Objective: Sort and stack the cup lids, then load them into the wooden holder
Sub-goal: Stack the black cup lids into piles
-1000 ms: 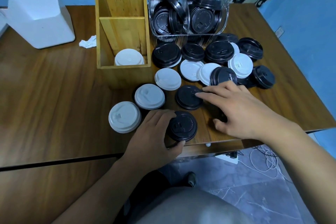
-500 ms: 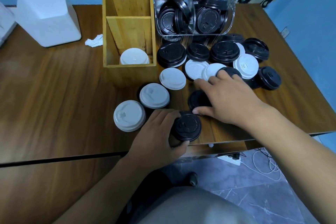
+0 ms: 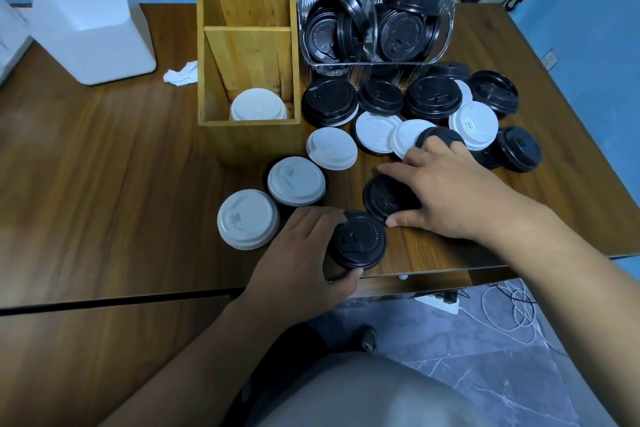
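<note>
My left hand [image 3: 304, 253] grips a short stack of black lids [image 3: 358, 239] near the table's front edge. My right hand [image 3: 446, 191] lies spread over a single black lid [image 3: 382, 198], its fingertips touching another black lid [image 3: 440, 137] at the edge of a mixed pile of black and white lids [image 3: 433, 100]. Three white stacks [image 3: 247, 224] [image 3: 296, 180] [image 3: 331, 148] run diagonally toward the wooden holder [image 3: 249, 135]. White lids [image 3: 258, 107] sit in the holder's front compartment.
A clear plastic bin [image 3: 446, 24] full of black lids stands behind the pile. A white foam block [image 3: 93, 24] and a crumpled tissue [image 3: 181, 73] lie at the back left. The table edge [image 3: 433, 270] runs just under my hands; cables lie on the floor.
My right hand has slid away from me, off the table's front and over the single black lid, toward the pile. My left hand has stayed on the black stack.
</note>
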`<action>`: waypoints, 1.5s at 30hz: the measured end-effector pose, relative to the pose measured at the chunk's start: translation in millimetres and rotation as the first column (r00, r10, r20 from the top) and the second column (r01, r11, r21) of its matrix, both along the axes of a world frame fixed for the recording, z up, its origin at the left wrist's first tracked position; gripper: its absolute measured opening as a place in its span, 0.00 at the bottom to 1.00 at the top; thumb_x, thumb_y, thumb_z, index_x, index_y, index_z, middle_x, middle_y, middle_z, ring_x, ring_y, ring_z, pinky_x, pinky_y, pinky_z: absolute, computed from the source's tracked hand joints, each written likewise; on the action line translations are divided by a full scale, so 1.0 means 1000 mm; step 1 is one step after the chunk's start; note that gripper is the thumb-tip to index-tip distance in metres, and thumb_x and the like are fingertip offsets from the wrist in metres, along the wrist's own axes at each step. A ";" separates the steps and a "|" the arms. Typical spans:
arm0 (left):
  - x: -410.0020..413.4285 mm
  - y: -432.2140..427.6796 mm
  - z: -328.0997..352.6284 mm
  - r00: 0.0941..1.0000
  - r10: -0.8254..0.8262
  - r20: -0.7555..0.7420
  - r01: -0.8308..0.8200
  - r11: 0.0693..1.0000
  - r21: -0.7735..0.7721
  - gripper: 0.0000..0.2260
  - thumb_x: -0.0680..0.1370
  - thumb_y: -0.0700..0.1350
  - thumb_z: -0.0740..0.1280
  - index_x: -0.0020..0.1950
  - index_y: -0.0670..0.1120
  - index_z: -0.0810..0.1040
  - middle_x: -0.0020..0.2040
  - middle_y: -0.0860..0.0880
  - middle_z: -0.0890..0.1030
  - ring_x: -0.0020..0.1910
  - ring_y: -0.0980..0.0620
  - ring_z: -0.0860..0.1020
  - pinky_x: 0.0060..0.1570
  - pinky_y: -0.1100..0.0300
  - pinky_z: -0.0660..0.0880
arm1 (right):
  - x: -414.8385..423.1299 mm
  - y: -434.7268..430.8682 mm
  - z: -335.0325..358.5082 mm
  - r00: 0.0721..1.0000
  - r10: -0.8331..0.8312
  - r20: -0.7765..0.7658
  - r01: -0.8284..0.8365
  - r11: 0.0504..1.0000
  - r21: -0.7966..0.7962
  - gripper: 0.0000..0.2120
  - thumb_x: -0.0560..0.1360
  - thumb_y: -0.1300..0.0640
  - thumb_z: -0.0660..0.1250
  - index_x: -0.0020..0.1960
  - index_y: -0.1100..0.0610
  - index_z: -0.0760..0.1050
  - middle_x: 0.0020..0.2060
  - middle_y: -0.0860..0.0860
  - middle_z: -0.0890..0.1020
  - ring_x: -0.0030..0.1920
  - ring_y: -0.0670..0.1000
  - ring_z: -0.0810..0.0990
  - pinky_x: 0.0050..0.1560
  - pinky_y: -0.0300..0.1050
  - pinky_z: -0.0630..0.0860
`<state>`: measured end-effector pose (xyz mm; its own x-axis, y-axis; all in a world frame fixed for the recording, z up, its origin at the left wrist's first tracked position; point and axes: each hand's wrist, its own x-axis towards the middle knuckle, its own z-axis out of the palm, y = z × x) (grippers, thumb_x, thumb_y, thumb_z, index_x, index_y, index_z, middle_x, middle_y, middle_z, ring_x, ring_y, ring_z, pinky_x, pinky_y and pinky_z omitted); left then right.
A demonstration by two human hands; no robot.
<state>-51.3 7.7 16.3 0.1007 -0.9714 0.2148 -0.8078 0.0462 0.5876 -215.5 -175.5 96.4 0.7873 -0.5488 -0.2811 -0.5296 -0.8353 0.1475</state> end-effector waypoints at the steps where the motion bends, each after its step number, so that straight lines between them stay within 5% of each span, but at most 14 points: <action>1: 0.000 0.000 0.000 1.000 0.000 0.000 0.000 1.000 0.001 0.27 0.70 0.55 0.77 0.64 0.45 0.76 0.64 0.50 0.77 0.64 0.52 0.74 0.65 0.64 0.69 | 0.000 0.001 -0.001 1.000 -0.021 -0.001 0.021 1.000 -0.022 0.42 0.69 0.22 0.54 0.76 0.45 0.65 0.59 0.47 0.74 0.58 0.51 0.64 0.56 0.50 0.64; 4: 0.000 0.000 0.000 1.000 0.002 0.002 -0.002 1.000 0.003 0.27 0.70 0.55 0.77 0.64 0.44 0.76 0.64 0.50 0.78 0.64 0.52 0.74 0.65 0.65 0.69 | -0.004 0.003 -0.002 1.000 -0.019 0.009 0.020 1.000 -0.022 0.46 0.68 0.21 0.51 0.77 0.48 0.66 0.63 0.48 0.73 0.60 0.52 0.65 0.59 0.51 0.66; 7: 0.000 0.000 0.000 1.000 0.004 -0.002 -0.004 1.000 -0.003 0.28 0.70 0.55 0.77 0.65 0.44 0.76 0.64 0.50 0.78 0.63 0.52 0.74 0.65 0.64 0.69 | -0.007 0.000 -0.004 0.999 0.040 0.012 -0.040 0.998 0.043 0.42 0.73 0.28 0.61 0.81 0.46 0.57 0.70 0.44 0.69 0.62 0.50 0.64 0.58 0.50 0.65; 9: 0.000 0.000 0.000 1.000 0.007 -0.013 -0.007 1.000 -0.002 0.29 0.70 0.54 0.78 0.65 0.43 0.75 0.63 0.50 0.78 0.62 0.52 0.75 0.64 0.63 0.70 | -0.008 -0.001 -0.004 0.998 0.042 0.040 -0.043 0.998 0.036 0.39 0.73 0.32 0.66 0.79 0.46 0.61 0.67 0.44 0.74 0.60 0.51 0.67 0.56 0.50 0.68; 12: -0.001 0.000 0.001 1.000 0.024 -0.020 -0.024 1.000 0.010 0.31 0.70 0.55 0.78 0.67 0.44 0.74 0.61 0.51 0.78 0.62 0.52 0.75 0.64 0.65 0.69 | -0.016 0.002 0.001 0.969 0.010 0.249 -0.009 1.000 -0.007 0.36 0.70 0.33 0.68 0.73 0.49 0.71 0.59 0.48 0.79 0.55 0.53 0.71 0.54 0.55 0.74; 16: -0.002 -0.001 0.002 0.999 0.039 -0.022 -0.040 0.999 -0.013 0.30 0.70 0.55 0.78 0.67 0.44 0.74 0.58 0.51 0.78 0.58 0.52 0.75 0.60 0.65 0.69 | -0.019 0.037 -0.005 0.897 0.000 0.442 -0.056 0.992 0.114 0.36 0.71 0.31 0.64 0.74 0.47 0.70 0.58 0.47 0.78 0.55 0.53 0.73 0.57 0.56 0.75; 21: -0.001 -0.001 -0.002 0.998 0.044 -0.034 -0.044 0.999 -0.002 0.36 0.69 0.57 0.79 0.70 0.43 0.71 0.62 0.51 0.78 0.62 0.52 0.74 0.62 0.65 0.69 | -0.020 0.059 -0.025 0.897 -0.069 0.437 -0.051 0.965 0.256 0.36 0.72 0.32 0.64 0.77 0.43 0.66 0.58 0.43 0.72 0.57 0.48 0.71 0.58 0.49 0.77; 26: 0.001 -0.002 -0.001 0.996 0.026 -0.083 -0.021 0.998 0.067 0.43 0.68 0.58 0.80 0.77 0.45 0.65 0.67 0.54 0.77 0.68 0.56 0.69 0.66 0.78 0.55 | -0.018 0.060 -0.033 0.904 -0.036 0.427 -0.098 0.952 0.288 0.35 0.73 0.33 0.64 0.77 0.42 0.67 0.58 0.44 0.68 0.57 0.48 0.69 0.58 0.50 0.76; 33: 0.004 -0.001 -0.005 1.000 0.000 -0.023 0.001 0.999 0.050 0.41 0.68 0.61 0.78 0.76 0.45 0.70 0.67 0.52 0.77 0.68 0.54 0.71 0.68 0.61 0.67 | -0.018 0.060 -0.044 0.889 -0.106 0.445 -0.079 0.922 0.378 0.34 0.74 0.35 0.66 0.77 0.42 0.65 0.60 0.44 0.67 0.59 0.48 0.67 0.59 0.53 0.75; 38: 0.004 -0.002 -0.005 1.000 -0.011 -0.023 0.012 0.998 0.064 0.41 0.70 0.62 0.76 0.77 0.46 0.69 0.69 0.53 0.76 0.69 0.56 0.70 0.69 0.63 0.64 | -0.016 0.063 -0.036 0.930 -0.058 0.364 -0.049 0.959 0.279 0.35 0.73 0.32 0.62 0.78 0.38 0.61 0.63 0.44 0.66 0.61 0.50 0.68 0.59 0.53 0.75; 41: 0.002 -0.003 -0.004 1.000 -0.009 -0.019 0.010 0.998 0.056 0.38 0.72 0.63 0.73 0.75 0.45 0.70 0.67 0.51 0.77 0.68 0.55 0.70 0.67 0.64 0.66 | -0.018 0.060 -0.028 0.953 -0.030 0.302 -0.062 0.954 0.292 0.38 0.73 0.31 0.64 0.80 0.39 0.57 0.66 0.41 0.66 0.63 0.47 0.67 0.61 0.45 0.72; 45: 0.002 -0.003 -0.003 1.000 -0.001 0.001 0.001 0.998 0.061 0.36 0.72 0.63 0.73 0.75 0.47 0.70 0.66 0.52 0.77 0.68 0.55 0.70 0.68 0.65 0.62 | -0.035 0.037 -0.009 0.826 -0.230 0.515 0.010 0.919 0.394 0.35 0.73 0.34 0.66 0.77 0.44 0.66 0.66 0.40 0.74 0.62 0.42 0.70 0.67 0.46 0.71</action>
